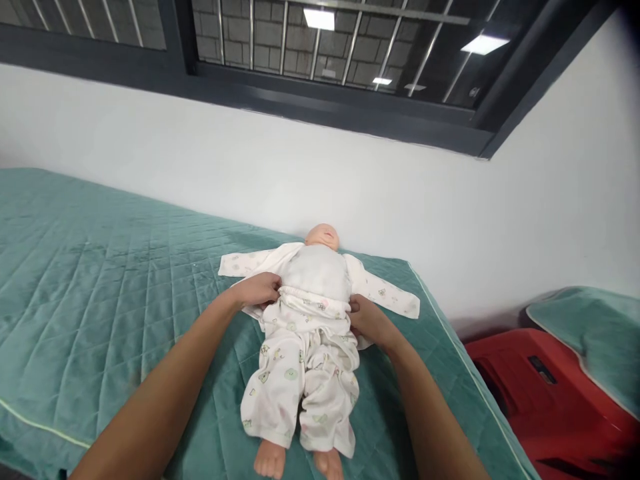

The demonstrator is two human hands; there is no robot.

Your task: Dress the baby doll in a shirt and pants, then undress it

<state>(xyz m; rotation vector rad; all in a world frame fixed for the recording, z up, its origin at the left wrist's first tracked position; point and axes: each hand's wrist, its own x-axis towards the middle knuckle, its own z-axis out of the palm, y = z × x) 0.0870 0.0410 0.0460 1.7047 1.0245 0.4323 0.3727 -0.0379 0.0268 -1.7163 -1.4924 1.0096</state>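
Note:
A baby doll [323, 235] lies on its back with its head near the wall and its bare feet toward me. It wears white printed pants [280, 373], whose waistband reaches up over the belly. Under its torso an open white long-sleeved top [387, 293] is spread, with the sleeves out to both sides. A plain white cloth layer [317, 270] covers the chest. My left hand [257, 291] is closed on the waistband at the left side of the picture. At the opposite side my right hand [367, 320] grips the pants' waist, its fingertips partly hidden.
Green quilted bedding [125, 287] lies under the doll, ending at a piped edge on the right. Beyond that edge stands a red plastic stool [555, 393] with green cloth [595, 327] over it. A white wall [240, 167] and a dark-framed barred window [320, 93] rise behind.

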